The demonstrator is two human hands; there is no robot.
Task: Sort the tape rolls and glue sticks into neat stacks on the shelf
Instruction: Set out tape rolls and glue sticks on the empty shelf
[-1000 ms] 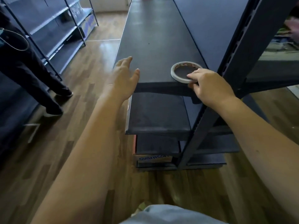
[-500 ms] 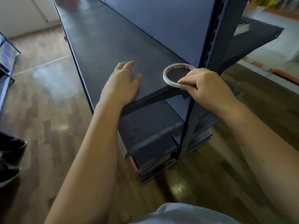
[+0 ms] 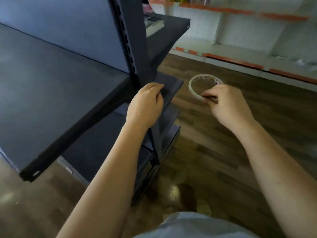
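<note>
Thin white tape ring [image 3: 197, 91] in right hand [image 3: 228, 107], above wood-grain floor [image 3: 257, 121]

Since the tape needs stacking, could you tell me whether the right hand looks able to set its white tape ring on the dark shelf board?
Probably yes: the right hand pinches the white tape ring over open floor, with nothing between it and the dark shelf board.

Head view looks steeply down, close over the shelf [image 3: 51, 93] end.
</note>
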